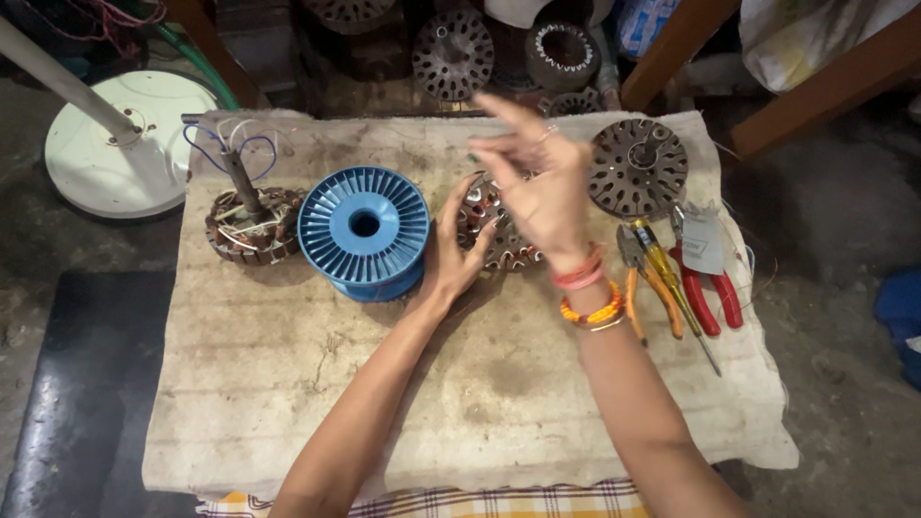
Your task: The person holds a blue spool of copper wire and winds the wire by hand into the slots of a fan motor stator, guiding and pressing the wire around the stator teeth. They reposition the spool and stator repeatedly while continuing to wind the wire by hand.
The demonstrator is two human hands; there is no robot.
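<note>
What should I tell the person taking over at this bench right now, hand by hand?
Left hand: open, palm against the side of the motor stator, steadying it on the cloth-covered bench.
Right hand: raised above the stator, fingers spread; whether it pinches a wire cannot be told.
Blue spool: just left of the stator, apparently bare of wire.
Wound stator with shaft: far left.
Bare stator: upper right.
Pliers and screwdriver: right, untouched.
Done: some slots appear to carry copper. Left: cannot tell how many.

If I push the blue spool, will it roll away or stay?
The blue spool lies flat on one flange, so it would probably slide, not roll. The rough cloth likely slows it. It looks empty plastic, so probably light.
</note>
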